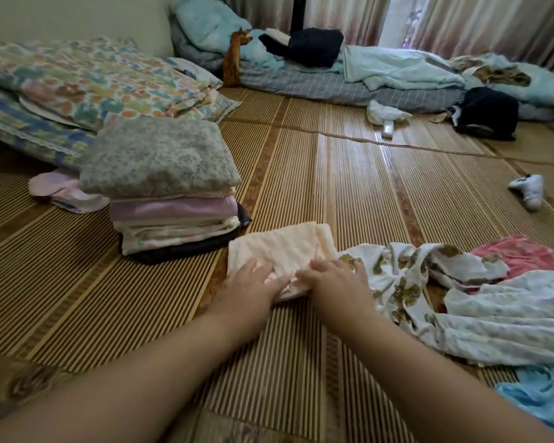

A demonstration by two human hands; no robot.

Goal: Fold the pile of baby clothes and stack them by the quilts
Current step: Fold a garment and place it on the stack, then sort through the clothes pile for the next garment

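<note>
1. A blue cloth (541,401) lies crumpled at the near right edge of the striped mat (333,187).
2. The left hand (253,279) lies flat on the near end of a cream cloth (279,247), fingers straight and spread, gripping nothing.
3. The right hand (333,276) rests on the same cloth just beside the left. Its fingertips are blurred, so I cannot tell whether they press the cloth or pinch its edge.
4. The cream cloth lies folded on the mat, with its far corner touching the foot of the stack (173,225).
5. Right of the hands the unfolded pile spreads out. It holds a white printed garment (406,276) touching the cream cloth, a pale floral one (509,314) and a pink one (525,254) behind.
6. The stack of folded clothes stands at the left, topped by a grey floral pad (160,155).
7. The quilts (93,78) lie just behind the stack, against the wall.
8. A small white item (528,190), possibly a sock, lies alone on the right.
9. Farthest off is a mattress (317,84) with rumpled blue bedding, and a giraffe toy (235,55) stands at its left end.
</note>
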